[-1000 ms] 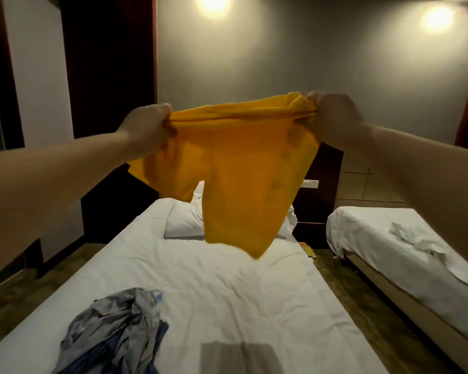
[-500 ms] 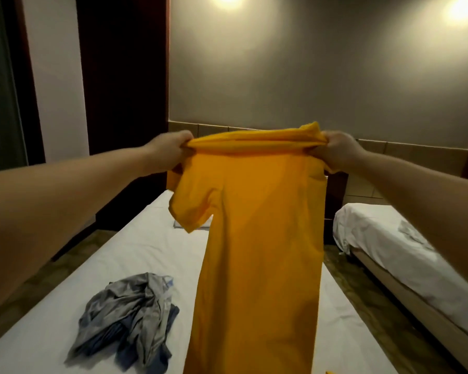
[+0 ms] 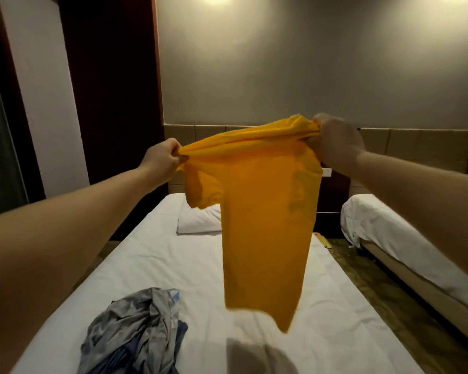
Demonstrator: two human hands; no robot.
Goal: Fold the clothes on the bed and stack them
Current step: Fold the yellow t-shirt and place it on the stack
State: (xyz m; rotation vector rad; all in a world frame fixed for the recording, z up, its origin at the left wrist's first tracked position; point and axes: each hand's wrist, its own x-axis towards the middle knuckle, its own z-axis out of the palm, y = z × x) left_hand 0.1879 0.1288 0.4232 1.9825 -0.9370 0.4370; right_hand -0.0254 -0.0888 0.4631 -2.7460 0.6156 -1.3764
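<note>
Above the bed (image 3: 160, 265), left grip (image 3: 160, 160) and right grip (image 3: 335, 143) each clench a top corner of the yellow T-shirt (image 3: 262, 211), long axis hanging straight down between them.

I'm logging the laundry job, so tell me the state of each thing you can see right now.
Yellow shirt: held up in the air, hanging unfolded over the bed.
Left hand: gripping one top corner of the shirt.
Right hand: gripping the other top corner.
Grey clothes: crumpled heap on the bed, unfolded.
Pillow: lying at the head of the bed.
</note>
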